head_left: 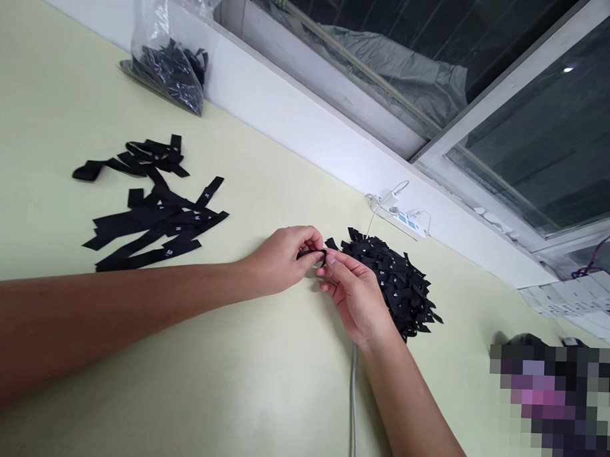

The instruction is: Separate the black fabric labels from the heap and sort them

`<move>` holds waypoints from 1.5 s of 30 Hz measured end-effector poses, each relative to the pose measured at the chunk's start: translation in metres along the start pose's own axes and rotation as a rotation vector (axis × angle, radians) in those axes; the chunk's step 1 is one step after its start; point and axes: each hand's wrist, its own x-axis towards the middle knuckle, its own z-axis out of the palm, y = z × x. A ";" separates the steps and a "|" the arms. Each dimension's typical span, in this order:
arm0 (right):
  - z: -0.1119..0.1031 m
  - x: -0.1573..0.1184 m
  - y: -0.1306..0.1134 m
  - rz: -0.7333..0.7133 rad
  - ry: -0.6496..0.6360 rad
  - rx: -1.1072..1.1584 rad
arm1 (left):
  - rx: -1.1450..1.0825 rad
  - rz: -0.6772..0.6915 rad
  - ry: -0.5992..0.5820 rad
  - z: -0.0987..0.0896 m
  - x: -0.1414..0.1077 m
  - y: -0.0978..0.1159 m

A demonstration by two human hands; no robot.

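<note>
Over the middle of the table, my left hand [288, 258] and my right hand [355, 287] meet, both closed in a pinch on one small black fabric strip [307, 254]. Most of that strip is hidden by my fingers. Just behind my right hand lies a dense heap of short black strips [403, 285], many with tiny white marks. To the left, past my left forearm, longer black straps [150, 223] lie loosely spread and overlapping, some with white marks.
A clear plastic bag [173, 70] holding black strips stands at the back left against the white ledge. A white power strip [398, 218] with plugs sits behind the heap. A grey cable [353, 403] runs down the table by my right forearm. White boxes [573, 294] line the right.
</note>
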 end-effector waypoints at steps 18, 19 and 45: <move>-0.002 0.004 0.006 -0.229 0.016 -0.210 | -0.094 -0.057 -0.004 0.000 0.004 -0.003; -0.003 0.005 0.008 -0.264 0.011 -0.234 | -0.106 -0.064 -0.003 0.000 0.004 -0.003; -0.015 0.009 -0.003 -0.353 0.163 -0.362 | -0.209 -0.072 -0.083 -0.002 0.003 0.001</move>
